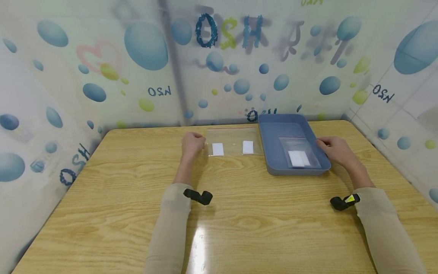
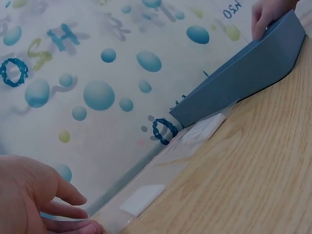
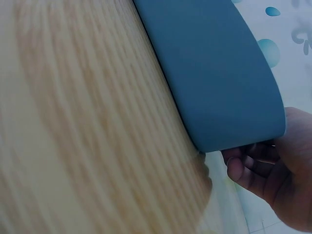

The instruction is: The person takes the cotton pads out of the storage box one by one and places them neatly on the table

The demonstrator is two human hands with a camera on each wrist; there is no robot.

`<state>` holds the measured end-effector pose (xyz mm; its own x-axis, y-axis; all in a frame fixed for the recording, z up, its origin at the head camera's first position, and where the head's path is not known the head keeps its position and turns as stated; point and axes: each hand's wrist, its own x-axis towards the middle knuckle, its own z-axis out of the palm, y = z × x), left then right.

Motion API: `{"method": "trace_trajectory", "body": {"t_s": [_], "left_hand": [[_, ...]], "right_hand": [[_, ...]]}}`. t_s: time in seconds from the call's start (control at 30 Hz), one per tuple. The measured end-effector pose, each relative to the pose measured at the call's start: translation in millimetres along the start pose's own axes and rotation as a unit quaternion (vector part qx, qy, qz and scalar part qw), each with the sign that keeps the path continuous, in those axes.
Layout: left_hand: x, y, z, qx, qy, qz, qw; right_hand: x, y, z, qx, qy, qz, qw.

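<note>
Along the far edge of the wooden table (image 1: pixel 239 213), a person's left hand (image 1: pixel 192 144) rests at the left end of clear plastic bagging (image 1: pixel 226 136), in which two white squares (image 1: pixel 217 149) lie apart. Just beside its other end, nearer the table's far right corner, stands a blue tray (image 1: pixel 278 131). The person's right hand (image 1: pixel 336 149) grips its right rim. Inside lies a clear bag (image 1: pixel 291 142) with overlapping white pieces (image 1: pixel 296 159).

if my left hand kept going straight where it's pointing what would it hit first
Most likely the clear bag with white squares, right at the left hand; whether it already grips the edge is hard to tell. The blue tray lies farther along.
</note>
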<state>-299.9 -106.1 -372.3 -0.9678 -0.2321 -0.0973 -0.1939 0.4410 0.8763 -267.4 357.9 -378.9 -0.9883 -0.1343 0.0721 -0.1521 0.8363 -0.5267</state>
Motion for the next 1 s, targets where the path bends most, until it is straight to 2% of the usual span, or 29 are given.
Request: {"method": "trace_trajectory", "body": {"t_s": [0.23,0.4,0.63,1.0], "left_hand": [[-4.0,6.4,-2.8,-0.017,-0.023,0.000,0.9996],[-6.1,11.3,-3.5,-0.012,-0.019,0.024,0.9995],[-9.8,21.0,-2.6,-0.051,-0.028,0.054,0.9968],[-17.1,37.7,-0.9,-0.045,-0.037,0.088,0.9944]], "right_hand": [[0.5,2.6,0.6,0.000,0.001,0.001,1.000],[0.5,2.6,0.8,0.000,0.004,-0.004,1.000],[1.2,2.4,1.2,-0.006,0.007,-0.005,1.000],[0.3,-0.6,0.7,-0.002,0.004,0.000,1.000]]}}
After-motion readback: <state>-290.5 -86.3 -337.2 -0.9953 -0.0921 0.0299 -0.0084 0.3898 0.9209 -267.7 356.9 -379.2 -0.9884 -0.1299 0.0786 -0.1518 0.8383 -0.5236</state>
